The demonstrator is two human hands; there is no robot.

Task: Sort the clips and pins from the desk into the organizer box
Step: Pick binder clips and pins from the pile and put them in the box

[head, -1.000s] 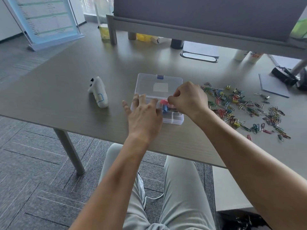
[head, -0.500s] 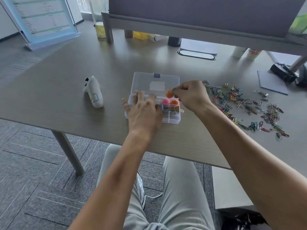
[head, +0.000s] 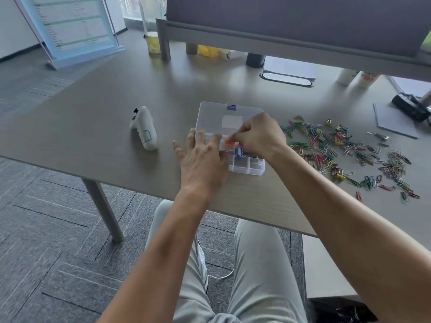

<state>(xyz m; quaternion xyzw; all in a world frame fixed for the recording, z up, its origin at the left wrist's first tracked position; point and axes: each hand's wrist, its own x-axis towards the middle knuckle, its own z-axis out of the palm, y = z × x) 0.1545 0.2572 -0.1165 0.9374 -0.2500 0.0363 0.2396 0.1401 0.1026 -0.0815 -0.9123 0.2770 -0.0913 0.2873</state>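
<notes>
A clear plastic organizer box (head: 248, 167) lies open on the desk, its lid (head: 211, 116) folded back. My left hand (head: 203, 159) rests flat on the box's left side with fingers straight. Over the box's middle compartments, my right hand (head: 258, 136) pinches an orange pin (head: 228, 141). A blue clip (head: 238, 152) sits in a compartment just below it. A wide scatter of coloured paper clips and small binder clips (head: 345, 152) covers the desk to the right of the box.
A white handheld controller (head: 144, 130) lies left of the box. A grey notepad (head: 394, 121) and a black object sit at the far right. A desk divider, bottles and cups stand along the back. My legs are under the desk's front edge.
My right hand, holding the orange pin above the box half a second ago, has lowered it toward a compartment. The left hand has stayed on the box.
</notes>
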